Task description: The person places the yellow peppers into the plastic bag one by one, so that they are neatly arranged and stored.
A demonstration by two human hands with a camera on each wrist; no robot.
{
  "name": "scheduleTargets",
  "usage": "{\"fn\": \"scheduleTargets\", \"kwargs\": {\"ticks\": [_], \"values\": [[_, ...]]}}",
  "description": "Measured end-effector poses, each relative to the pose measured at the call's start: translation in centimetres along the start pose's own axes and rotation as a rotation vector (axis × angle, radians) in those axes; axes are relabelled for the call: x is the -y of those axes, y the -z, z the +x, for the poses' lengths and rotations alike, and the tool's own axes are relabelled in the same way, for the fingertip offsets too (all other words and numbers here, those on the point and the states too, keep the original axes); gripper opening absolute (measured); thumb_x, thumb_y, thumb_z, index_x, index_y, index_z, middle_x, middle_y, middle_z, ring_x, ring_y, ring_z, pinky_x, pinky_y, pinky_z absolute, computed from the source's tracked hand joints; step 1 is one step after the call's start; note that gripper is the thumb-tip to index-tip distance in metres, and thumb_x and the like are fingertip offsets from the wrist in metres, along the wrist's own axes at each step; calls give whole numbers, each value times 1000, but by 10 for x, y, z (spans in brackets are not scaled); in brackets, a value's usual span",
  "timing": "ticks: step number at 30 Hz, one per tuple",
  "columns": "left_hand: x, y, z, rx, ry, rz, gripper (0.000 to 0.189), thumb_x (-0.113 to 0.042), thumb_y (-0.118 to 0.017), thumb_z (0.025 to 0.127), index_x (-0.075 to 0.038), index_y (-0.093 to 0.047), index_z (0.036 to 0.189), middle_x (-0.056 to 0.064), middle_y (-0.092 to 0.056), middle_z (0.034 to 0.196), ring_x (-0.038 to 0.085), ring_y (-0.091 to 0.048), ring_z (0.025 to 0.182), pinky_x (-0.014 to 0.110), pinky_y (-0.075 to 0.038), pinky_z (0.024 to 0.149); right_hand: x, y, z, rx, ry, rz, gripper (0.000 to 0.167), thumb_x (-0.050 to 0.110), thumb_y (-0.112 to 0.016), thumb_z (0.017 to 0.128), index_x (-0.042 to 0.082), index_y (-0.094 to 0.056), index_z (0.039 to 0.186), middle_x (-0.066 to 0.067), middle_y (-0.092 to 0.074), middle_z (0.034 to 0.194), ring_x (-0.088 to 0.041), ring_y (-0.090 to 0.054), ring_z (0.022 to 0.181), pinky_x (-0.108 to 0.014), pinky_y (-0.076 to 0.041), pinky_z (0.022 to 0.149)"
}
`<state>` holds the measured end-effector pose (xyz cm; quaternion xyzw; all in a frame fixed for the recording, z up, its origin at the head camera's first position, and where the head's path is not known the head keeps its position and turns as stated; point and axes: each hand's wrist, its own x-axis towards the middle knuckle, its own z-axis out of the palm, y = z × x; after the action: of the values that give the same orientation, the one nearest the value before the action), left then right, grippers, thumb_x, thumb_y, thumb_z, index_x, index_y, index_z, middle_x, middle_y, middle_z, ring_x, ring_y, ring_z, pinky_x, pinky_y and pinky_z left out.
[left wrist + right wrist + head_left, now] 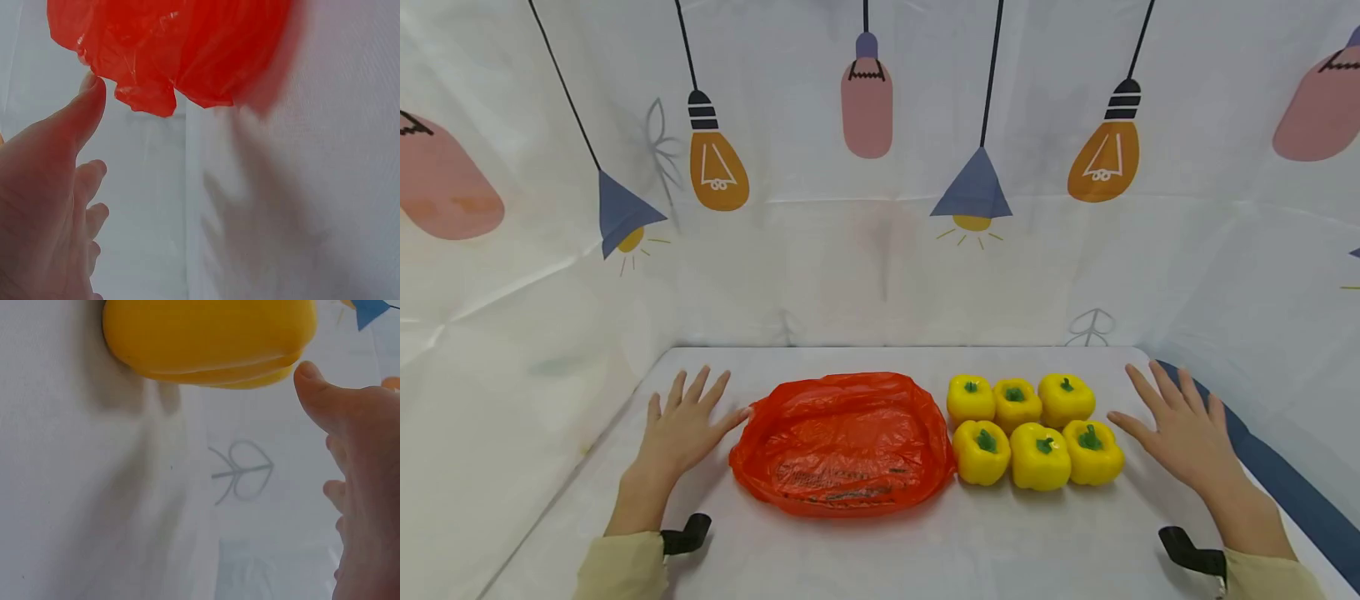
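A red plastic bag lies spread on the white table, its rim standing up around a sunken middle. To its right, several yellow bell peppers with green stems stand in two rows, the nearest-left one close against the bag. My left hand is spread beside the bag's left edge, thumb tip at or near the plastic; the left wrist view shows the bag's crumpled edge by the thumb. Fingers spread, my right hand hovers right of the peppers and holds nothing. One pepper fills the top of the right wrist view.
The white table ends at a back edge against a hanging white cloth printed with lamps and bulbs. Black wrist mounts sit on both forearms. A dark blue strip runs along the table's right side.
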<state>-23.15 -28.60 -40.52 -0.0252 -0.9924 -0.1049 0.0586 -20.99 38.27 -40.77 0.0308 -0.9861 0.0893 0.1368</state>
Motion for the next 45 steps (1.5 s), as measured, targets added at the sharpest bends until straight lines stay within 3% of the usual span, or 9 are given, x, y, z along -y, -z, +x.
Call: {"fn": "scheduleTargets", "kwargs": {"ticks": [15, 27, 36, 45], "values": [[-14, 8, 1, 90, -26, -96, 93, -78, -38, 89, -22, -16, 161, 19, -11, 167, 50, 2, 151, 78, 5, 111, 31, 15, 1, -27, 81, -2, 87, 59, -51, 95, 24, -6, 161, -24, -6, 165, -48, 16, 150, -75, 16, 111], [-20, 1, 1, 126, -81, -135, 94, -77, -45, 87, -23, -18, 160, 18, -18, 166, 51, -8, 150, 78, -5, 112, 64, 28, -2, -76, 211, 13, 85, 54, -57, 94, 25, -14, 161, -20, -14, 166, -41, 10, 154, -71, 14, 116], [-26, 3, -1, 199, -155, -258, 98, -69, -59, 84, -26, -17, 160, 16, -19, 166, 48, -15, 150, 77, -19, 111, 91, 27, -2, 6, 239, 42, 83, 55, -60, 92, 23, -23, 159, -21, -23, 163, -45, -2, 153, -72, 11, 116], [-31, 8, -4, 254, -195, -352, 85, -59, -65, 86, -26, -30, 157, 17, -23, 164, 46, -24, 148, 74, -30, 108, 124, 25, -7, 111, 295, 116, 83, 61, -61, 89, 23, -31, 156, -19, -31, 160, -45, -16, 150, -69, 2, 120]]}}
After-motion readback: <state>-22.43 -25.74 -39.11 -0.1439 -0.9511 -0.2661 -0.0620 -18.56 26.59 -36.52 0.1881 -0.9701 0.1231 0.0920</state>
